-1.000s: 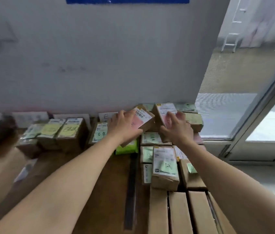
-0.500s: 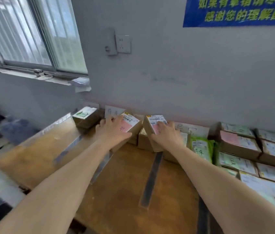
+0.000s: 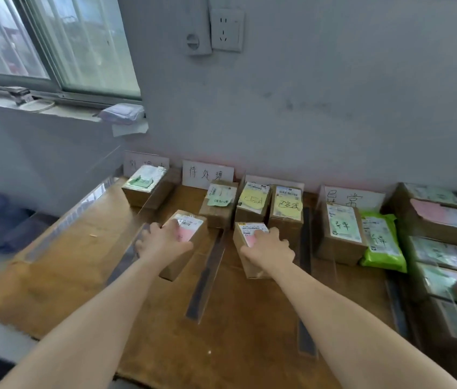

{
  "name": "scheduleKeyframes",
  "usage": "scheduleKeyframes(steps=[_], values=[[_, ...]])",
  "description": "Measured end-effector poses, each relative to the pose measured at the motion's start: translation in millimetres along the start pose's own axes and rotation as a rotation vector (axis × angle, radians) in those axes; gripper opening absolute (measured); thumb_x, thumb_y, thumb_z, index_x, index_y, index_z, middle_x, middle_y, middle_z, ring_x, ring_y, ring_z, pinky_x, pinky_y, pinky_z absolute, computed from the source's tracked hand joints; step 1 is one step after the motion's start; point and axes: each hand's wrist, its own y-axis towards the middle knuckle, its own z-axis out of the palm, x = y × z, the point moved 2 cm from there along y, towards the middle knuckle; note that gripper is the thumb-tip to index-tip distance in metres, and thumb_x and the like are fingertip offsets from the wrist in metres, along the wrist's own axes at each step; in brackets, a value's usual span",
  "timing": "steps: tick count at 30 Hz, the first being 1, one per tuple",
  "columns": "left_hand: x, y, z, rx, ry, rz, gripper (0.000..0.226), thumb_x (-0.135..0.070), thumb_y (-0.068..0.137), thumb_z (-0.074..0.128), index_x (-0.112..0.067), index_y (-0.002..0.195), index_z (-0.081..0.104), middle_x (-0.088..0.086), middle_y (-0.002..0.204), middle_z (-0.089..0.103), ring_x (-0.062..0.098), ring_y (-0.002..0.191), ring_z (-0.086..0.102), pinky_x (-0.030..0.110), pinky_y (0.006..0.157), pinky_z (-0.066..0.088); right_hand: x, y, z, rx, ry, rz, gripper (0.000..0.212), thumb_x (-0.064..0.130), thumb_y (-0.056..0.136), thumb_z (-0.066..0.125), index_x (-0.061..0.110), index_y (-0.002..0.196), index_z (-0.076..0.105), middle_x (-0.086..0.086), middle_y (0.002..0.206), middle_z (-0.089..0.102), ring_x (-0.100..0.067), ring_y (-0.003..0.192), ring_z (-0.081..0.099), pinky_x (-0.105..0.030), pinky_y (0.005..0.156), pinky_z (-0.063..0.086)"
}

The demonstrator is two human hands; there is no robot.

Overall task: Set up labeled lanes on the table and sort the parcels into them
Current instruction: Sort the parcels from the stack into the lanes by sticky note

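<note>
Head view: I had left grip (image 3: 162,242) clamping a pink-tagged box (image 3: 185,240), right grip (image 3: 269,245) clamping another box (image 3: 249,248), each lowered into its own taped bench (image 3: 53,279) lane.

A parcel-sorting room: labelled cardboard parcels (image 3: 342,233) in taped lanes on a wooden table (image 3: 87,265).

The view has swung left from the stacked parcels by the doorway to the lanes under the window. The left hand (image 3: 162,242) has carried its pink-labelled box (image 3: 185,240) down onto the worktop (image 3: 53,276). The right hand (image 3: 269,248) has likewise lowered its pink-labelled parcel (image 3: 248,237) into the neighbouring lane, in front of the yellow-noted boxes (image 3: 252,209).
</note>
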Motion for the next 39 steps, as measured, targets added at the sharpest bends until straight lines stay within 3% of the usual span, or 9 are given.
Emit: scheduleKeyframes(steps=[10,14,18,25,28,31,35,39], values=[[-20.1,37.7,52.7,0.109,-0.062,-0.013,0.067,-0.061,0.084,0.054,-0.027,0.139,0.033,0.013,0.137,0.038,0.034,0.126,0.037,0.046,0.103,0.033,11.5,25.4,37.3,-0.081,0.025,0.103,0.056,0.052,0.087,0.053,0.024,0.134,0.043,-0.009,0.136,0.033,-0.036,0.123,0.04,-0.048,0.092,0.042],[-33.1,51.5,69.1,0.249,-0.111,0.003,0.063,-0.061,0.089,0.045,-0.029,0.141,0.03,0.016,0.141,0.034,0.037,0.129,0.033,0.048,0.104,0.032,14.0,39.5,53.3,-0.003,0.113,0.068,0.052,0.053,0.095,0.04,0.023,0.137,0.04,-0.012,0.145,0.025,-0.039,0.13,0.034,-0.049,0.098,0.04],[-36.7,71.2,80.2,0.363,-0.155,0.103,0.051,-0.044,0.099,0.033,-0.034,0.147,0.019,0.019,0.144,0.029,0.04,0.131,0.029,0.05,0.106,0.028,16.1,49.1,63.4,0.099,0.138,0.029,0.043,0.037,0.099,0.04,0.02,0.139,0.04,-0.017,0.15,0.021,-0.041,0.125,0.041,-0.046,0.103,0.037],[-26.1,94.4,79.2,0.42,-0.106,0.298,0.058,-0.031,0.099,0.041,-0.03,0.15,0.013,0.016,0.148,0.024,0.037,0.134,0.028,0.048,0.106,0.035,24.8,52.3,62.6,0.027,0.185,0.136,0.056,0.006,0.096,0.049,0.016,0.148,0.032,-0.015,0.156,0.008,-0.032,0.118,0.052,-0.037,0.099,0.048],[-26.1,97.8,75.7,0.389,-0.087,0.32,0.055,-0.03,0.098,0.041,-0.03,0.149,0.019,0.015,0.146,0.028,0.036,0.132,0.031,0.048,0.103,0.038,26.3,46.3,56.1,0.003,0.126,0.119,0.052,0.008,0.096,0.047,0.015,0.146,0.035,-0.015,0.152,0.016,-0.032,0.118,0.05,-0.039,0.099,0.047],[-24.3,95.6,62.3,0.23,-0.026,0.36,0.049,-0.028,0.097,0.044,-0.027,0.144,0.033,0.012,0.142,0.036,0.033,0.127,0.037,0.045,0.097,0.041,21.9,37.3,42.2,-0.029,0.018,0.093,0.047,0.014,0.097,0.044,0.017,0.144,0.038,-0.014,0.146,0.029,-0.035,0.127,0.04,-0.044,0.101,0.044],[-40.1,89.3,35.9,0.125,-0.053,0.507,0.036,-0.027,0.096,0.048,-0.024,0.132,0.05,0.006,0.135,0.048,0.028,0.12,0.046,0.043,0.095,0.043,10.5,24.2,15.3,-0.099,-0.035,0.062,0.042,0.024,0.097,0.048,0.02,0.138,0.046,-0.011,0.13,0.047,-0.034,0.118,0.049,-0.044,0.092,0.049],[-68.9,69.7,11.4,0.065,-0.063,0.622,0.024,-0.025,0.095,0.049,-0.023,0.114,0.063,0.002,0.113,0.064,0.021,0.1,0.058,0.04,0.088,0.049,-5.4,6.4,-12.6,-0.141,-0.122,0.022,0.037,0.028,0.098,0.047,0.019,0.133,0.05,-0.008,0.125,0.055,-0.031,0.116,0.052,-0.045,0.092,0.047]])
